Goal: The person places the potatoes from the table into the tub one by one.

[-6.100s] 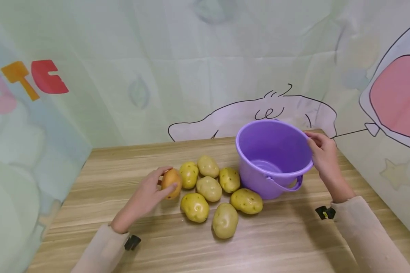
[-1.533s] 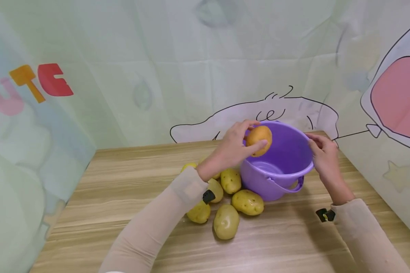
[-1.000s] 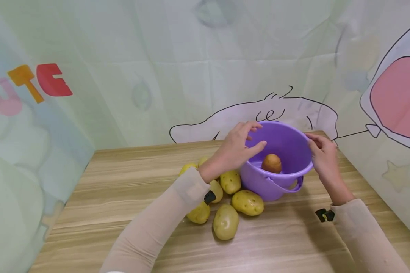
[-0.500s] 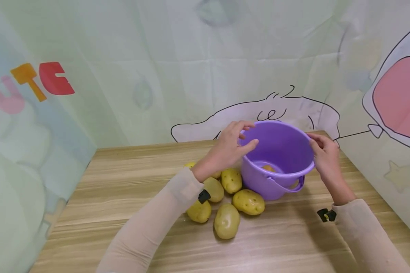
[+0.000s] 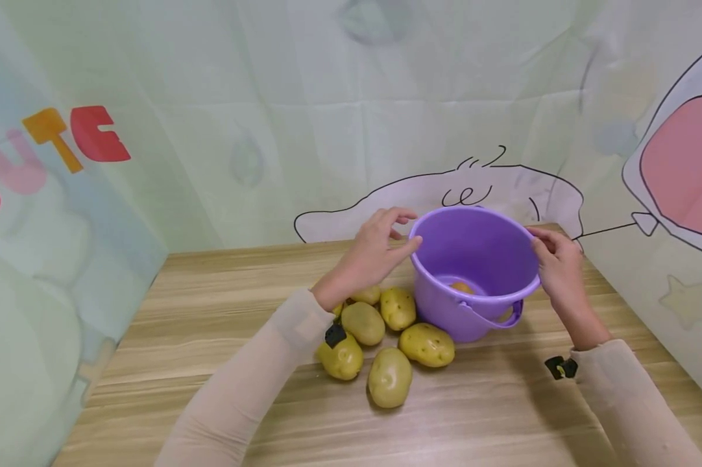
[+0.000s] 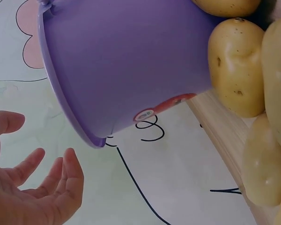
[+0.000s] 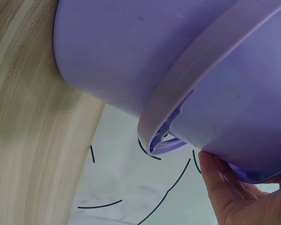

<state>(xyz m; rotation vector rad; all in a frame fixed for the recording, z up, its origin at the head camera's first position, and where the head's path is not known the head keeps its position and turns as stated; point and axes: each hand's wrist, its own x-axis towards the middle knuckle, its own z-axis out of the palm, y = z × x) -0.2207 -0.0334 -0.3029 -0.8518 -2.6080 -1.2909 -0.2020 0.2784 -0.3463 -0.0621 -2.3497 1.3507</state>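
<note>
My left hand (image 5: 374,251) hovers just left of the bucket's rim with nothing in it, thumb and fingers spread. The left wrist view shows the fingers apart from the purple bucket (image 6: 131,56). With my right hand (image 5: 561,267) I pinch the right side of the bucket's rim; the bucket (image 5: 441,308) stands tilted slightly toward me in the head view. Inside it, at the bottom, lies an orange oval mango-like fruit (image 5: 461,287), mostly hidden by the front wall. Several yellow potatoes, including a pale one (image 5: 390,378) and a dimpled one (image 5: 427,345), lie left of the bucket.
Wood-grain table (image 5: 222,285) runs back to a printed curtain (image 5: 269,130) with cartoon drawings. Its right-hand curtain side stands close beyond my right hand. The bucket's handle (image 5: 505,319) hangs down at the front. My left forearm covers some of the potatoes.
My left hand carried the orange fruit from the table over the bucket and let go of it; the fruit dropped inside. The left hand then drew back leftward. The right hand stayed on the rim.
</note>
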